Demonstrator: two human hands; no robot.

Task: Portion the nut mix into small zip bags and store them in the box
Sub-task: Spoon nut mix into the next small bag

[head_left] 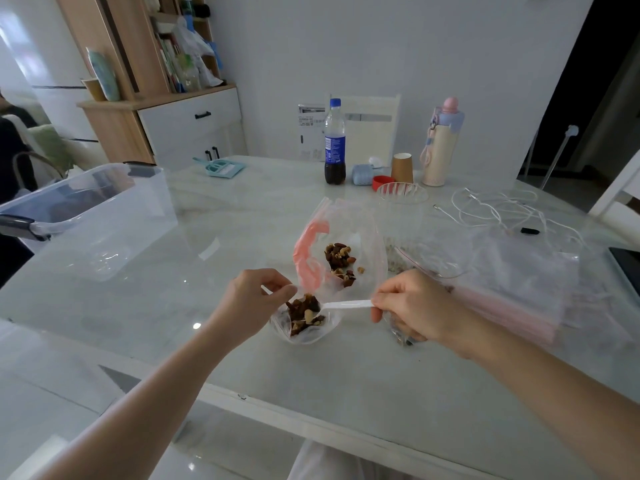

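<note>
White table (346, 375) is seen, clear storage box (104, 216) at its far left edge. Large zip bag (343, 251) of nut mix is stood mid-table. Small zip bag (304, 323), part-filled, is pinched at its rim by left hand (256, 299) fingers just before the large bag. White spoon (346, 304) is gripped by right hand (415, 306) fingers, bowl in the small bag's mouth.
</note>
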